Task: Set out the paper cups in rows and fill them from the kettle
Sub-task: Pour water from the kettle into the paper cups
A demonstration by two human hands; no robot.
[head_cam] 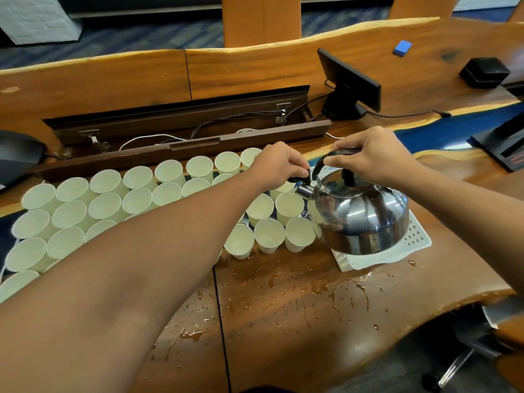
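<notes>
Your white paper cups point(107, 207) stand in rows across the left half of the brown wooden worktop point(283, 307), in front of the open dark cable trough point(181, 129) that runs along its far edge. At the right end of the rows, the shiny steel kettle point(360, 214) is above the white perforated mat point(397, 251). Spilled water point(312, 287) lies on the worktop between the mat and the near edge. The small black monitor point(348, 80) stands behind the kettle, towards the far right corner.

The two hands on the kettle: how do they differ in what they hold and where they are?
The left hand pinches the small black spout cap low at the front of the kettle; the right hand grips the black handle over the lid. The left forearm reaches across the paper cups; the right comes from the side. Both touch the tilted kettle.
</notes>
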